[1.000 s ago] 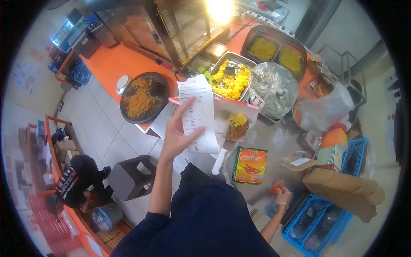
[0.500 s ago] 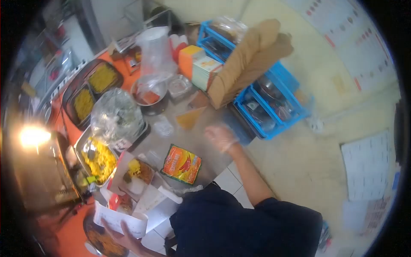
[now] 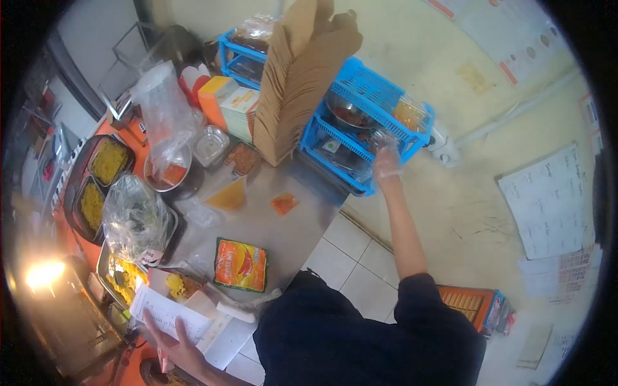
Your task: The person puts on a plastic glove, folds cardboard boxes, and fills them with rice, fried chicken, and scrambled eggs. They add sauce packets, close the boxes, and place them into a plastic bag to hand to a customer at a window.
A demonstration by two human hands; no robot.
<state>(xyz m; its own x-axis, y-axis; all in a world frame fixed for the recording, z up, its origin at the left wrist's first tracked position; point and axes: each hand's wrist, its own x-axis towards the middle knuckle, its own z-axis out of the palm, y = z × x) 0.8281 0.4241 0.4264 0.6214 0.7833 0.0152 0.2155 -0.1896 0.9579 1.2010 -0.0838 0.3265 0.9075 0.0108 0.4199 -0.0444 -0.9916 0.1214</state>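
My left hand, at the lower left, holds a sheet of white paper with handwriting, two fingers stretched across its front. Behind the paper is an open food box with yellow food in it, partly hidden. My right hand wears a clear plastic glove and reaches into the blue plastic rack. Its fingers are bent around clear plastic at the rack's side; what they grip I cannot make out. Inside the rack stand a metal bowl and dark packages.
A red-yellow packet and a small orange piece lie on the metal table. Brown cardboard leans against the rack. Left are a bagged tray, a metal pot and yellow food trays. A lamp glows.
My right hand has moved from above the table to the blue rack, leaving a small orange piece visible on the table. The paper in my left hand has tilted, showing its writing. The view has shifted right.
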